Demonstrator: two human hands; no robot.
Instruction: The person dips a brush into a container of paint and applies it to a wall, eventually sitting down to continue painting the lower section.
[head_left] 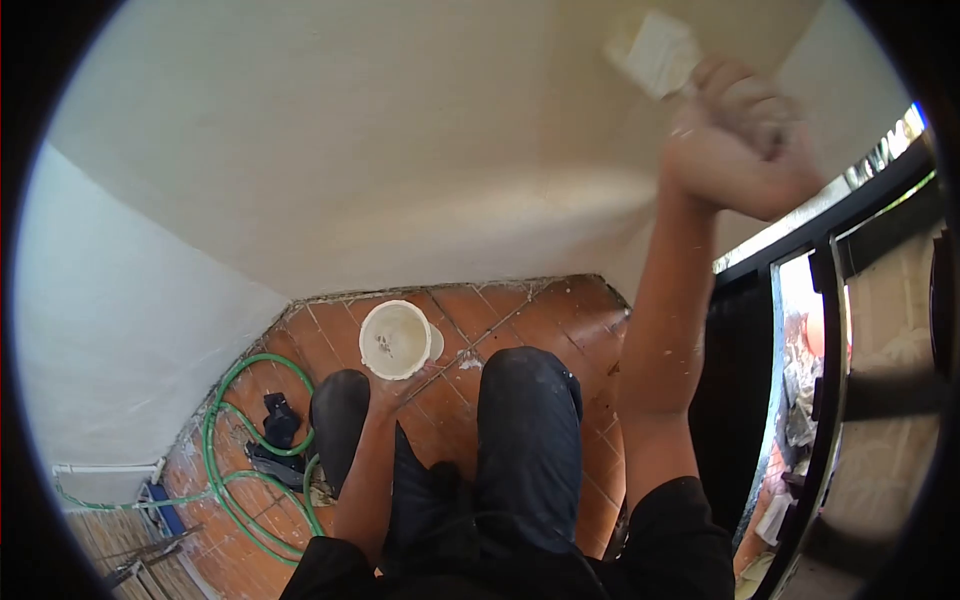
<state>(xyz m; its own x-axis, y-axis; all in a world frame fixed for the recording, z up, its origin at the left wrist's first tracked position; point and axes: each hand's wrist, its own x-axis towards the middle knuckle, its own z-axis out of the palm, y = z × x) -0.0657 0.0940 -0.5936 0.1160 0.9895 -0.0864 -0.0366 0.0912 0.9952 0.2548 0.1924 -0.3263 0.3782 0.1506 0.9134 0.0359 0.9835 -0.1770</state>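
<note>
Up against the wall [430, 130], my right hand [745, 130] is closed around a wide paintbrush [660, 55] with pale, paint-coated bristles. Motion blurs both the brush and the hand, and the brush head is at or close to the wall surface. Low in front of my knees, my left hand [402, 385] is at the near side of a white bucket [428, 325], gripping it. Some whitish paint or liquid shows inside the bucket, with darker specks. The bucket hides part of my left fingers.
A green hose [210, 440] lies coiled on the terracotta tile floor [520, 320] at left, beside a black object [280, 420]. To the right stands a dark-framed gate [830, 330] with bright gaps. A white wall [150, 290] runs along the left. Paint spots mark the tiles.
</note>
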